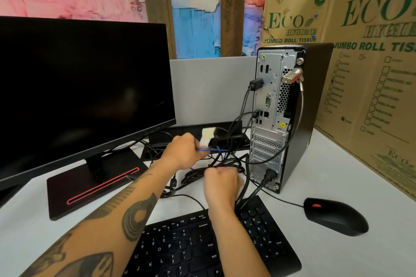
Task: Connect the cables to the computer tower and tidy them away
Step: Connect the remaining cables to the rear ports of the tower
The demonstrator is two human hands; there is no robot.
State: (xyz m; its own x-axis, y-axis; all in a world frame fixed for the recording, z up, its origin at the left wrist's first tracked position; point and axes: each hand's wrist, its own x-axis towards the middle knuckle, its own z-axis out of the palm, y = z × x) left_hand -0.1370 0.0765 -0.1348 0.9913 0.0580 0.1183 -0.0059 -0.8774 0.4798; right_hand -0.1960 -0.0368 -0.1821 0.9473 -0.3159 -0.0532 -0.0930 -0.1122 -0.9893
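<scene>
— What sits on the counter (pixel 326 177)?
— A monitor (pixel 83 94) on its flat base at left, a keyboard (pixel 211 243) in front, a mouse (pixel 335 217) at right.
— And behind?
— The computer tower (pixel 290 117) stands upright, a tangle of cables (pixel 225 164) beside it, possibly a black tray (pixel 198 137) behind.

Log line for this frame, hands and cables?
left hand: pinches blue tie | right hand: grips cable bundle | tower: cables plugged in | phase: tidying

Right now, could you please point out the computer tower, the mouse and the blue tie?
computer tower (pixel 270 105): head view, rear port panel.
mouse (pixel 335 216): head view, top shell.
blue tie (pixel 206 150): head view, strand beside the left hand.
</scene>
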